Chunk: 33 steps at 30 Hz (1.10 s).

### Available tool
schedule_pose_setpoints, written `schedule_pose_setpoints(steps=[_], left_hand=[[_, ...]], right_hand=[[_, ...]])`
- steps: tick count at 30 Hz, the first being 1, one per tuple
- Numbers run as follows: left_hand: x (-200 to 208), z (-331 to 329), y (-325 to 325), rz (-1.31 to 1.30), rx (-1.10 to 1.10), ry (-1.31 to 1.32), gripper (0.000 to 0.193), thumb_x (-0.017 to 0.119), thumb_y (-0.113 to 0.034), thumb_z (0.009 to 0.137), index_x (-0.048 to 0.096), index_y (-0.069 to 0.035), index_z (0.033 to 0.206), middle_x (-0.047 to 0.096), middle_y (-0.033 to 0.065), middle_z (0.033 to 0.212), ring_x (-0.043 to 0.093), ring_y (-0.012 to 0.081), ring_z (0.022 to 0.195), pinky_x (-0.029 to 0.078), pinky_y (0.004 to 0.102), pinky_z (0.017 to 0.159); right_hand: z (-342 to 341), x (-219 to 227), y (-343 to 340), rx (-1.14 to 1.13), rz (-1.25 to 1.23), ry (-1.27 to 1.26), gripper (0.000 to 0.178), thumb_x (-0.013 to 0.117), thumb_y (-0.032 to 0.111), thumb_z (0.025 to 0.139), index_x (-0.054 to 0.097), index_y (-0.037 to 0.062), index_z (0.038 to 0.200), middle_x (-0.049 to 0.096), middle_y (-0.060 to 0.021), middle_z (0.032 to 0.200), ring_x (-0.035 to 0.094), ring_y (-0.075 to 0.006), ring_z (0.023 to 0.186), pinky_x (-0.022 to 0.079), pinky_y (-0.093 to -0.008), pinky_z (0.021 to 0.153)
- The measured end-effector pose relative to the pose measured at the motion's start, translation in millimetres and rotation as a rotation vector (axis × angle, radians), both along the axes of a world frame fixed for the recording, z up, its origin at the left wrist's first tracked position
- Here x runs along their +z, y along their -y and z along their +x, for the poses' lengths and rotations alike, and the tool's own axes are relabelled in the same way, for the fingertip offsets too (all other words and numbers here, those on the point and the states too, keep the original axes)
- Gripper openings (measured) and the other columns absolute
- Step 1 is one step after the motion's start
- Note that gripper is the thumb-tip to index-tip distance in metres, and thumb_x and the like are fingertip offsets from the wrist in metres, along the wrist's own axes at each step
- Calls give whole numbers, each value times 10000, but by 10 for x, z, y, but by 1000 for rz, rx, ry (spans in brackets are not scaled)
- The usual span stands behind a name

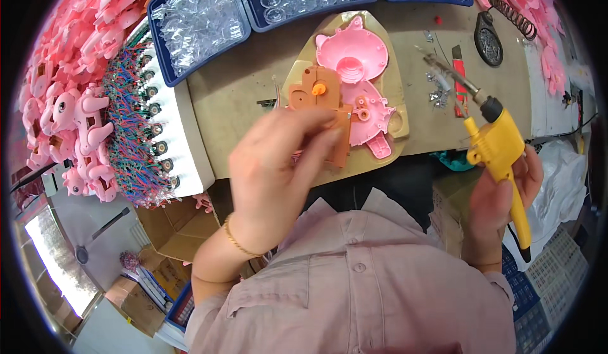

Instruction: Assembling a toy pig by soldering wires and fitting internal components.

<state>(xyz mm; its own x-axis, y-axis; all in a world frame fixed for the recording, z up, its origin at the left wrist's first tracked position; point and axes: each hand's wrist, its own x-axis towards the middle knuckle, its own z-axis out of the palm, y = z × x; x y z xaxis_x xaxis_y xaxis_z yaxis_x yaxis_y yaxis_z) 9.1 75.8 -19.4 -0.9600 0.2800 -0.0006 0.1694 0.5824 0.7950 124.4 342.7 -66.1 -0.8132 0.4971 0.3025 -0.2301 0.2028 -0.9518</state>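
Observation:
My right hand (497,202) is wrapped around the handle of a yellow soldering gun (500,145), whose metal tip points up and left over the table. My left hand (275,160), slightly blurred, has thumb and forefinger pinched together over a brown plastic gearbox (316,78) with an orange knob. Whatever those fingertips hold is hidden. Beneath and beside the gearbox lie two pink toy shell halves (364,43), open side up, on a tan shaped fixture (396,88).
Blue bins (247,34) of clear plastic parts line the back. Wired speakers (152,110) and pink toy bodies (76,113) crowd the left. A red utility knife (459,88), small metal pieces (437,91) and a soldering iron stand (489,40) lie on the right.

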Motion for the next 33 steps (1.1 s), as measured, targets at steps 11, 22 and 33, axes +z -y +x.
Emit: schedule_pose_setpoints(steps=[11, 22, 33], left_hand=[[-249, 40, -73, 68, -43, -163, 81, 669, -35, 777, 605, -64, 818, 609, 47, 794, 557, 213, 696, 417, 309, 644], [-291, 100, -100, -11, -60, -317, 95, 682, 18, 765, 633, -10, 842, 642, 93, 888, 594, 211, 788, 465, 290, 674], [-240, 91, -83, -51, -93, -284, 100, 685, 1, 762, 636, -12, 847, 651, 88, 906, 601, 219, 811, 465, 298, 690]], right_hand=[[286, 146, 102, 446, -72, 51, 705, 744, 281, 814, 325, 122, 1358, 448, -269, 1304, 510, -316, 1174, 441, -419, 962], [101, 140, 152, 687, 14, 20, 679, 713, 363, 831, 345, 148, 1360, 483, -234, 1266, 524, -279, 1124, 443, -382, 940], [-23, 175, 140, 792, -16, -6, 649, 700, 11, 796, 331, 104, 1321, 435, -427, 1217, 579, -427, 1056, 497, -445, 845]])
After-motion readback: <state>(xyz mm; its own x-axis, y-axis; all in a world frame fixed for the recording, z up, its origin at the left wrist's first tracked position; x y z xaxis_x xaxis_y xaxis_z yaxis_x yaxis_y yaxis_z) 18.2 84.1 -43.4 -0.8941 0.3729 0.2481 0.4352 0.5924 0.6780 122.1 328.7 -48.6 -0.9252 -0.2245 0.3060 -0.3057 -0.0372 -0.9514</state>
